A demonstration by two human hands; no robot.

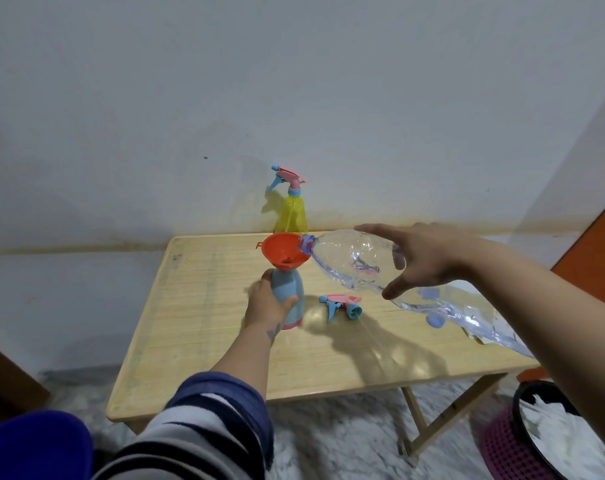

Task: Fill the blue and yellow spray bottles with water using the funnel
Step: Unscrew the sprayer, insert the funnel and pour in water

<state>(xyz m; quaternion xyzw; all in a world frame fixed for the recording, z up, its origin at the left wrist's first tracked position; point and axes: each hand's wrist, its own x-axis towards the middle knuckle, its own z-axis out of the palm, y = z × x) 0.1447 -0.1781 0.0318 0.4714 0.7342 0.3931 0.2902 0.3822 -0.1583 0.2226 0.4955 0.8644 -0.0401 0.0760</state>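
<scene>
The blue spray bottle [289, 292] stands on the wooden table [197, 306] without its spray head, and my left hand [268, 301] grips its body. An orange funnel [283, 252] sits in its neck. My right hand [422, 259] holds a large clear plastic water bottle [356, 261] tipped on its side, its mouth resting over the funnel's rim. The yellow spray bottle [291, 211] stands at the table's far edge by the wall, its pink and blue spray head on. A loose pink and blue spray head [342, 304] lies on the table right of the blue bottle.
A small blue cap [435, 321] lies on the table under the clear bottle. A black bin with white contents [557, 431] and a pink basket [502, 448] stand on the floor at lower right. Something blue [34, 445] sits at lower left.
</scene>
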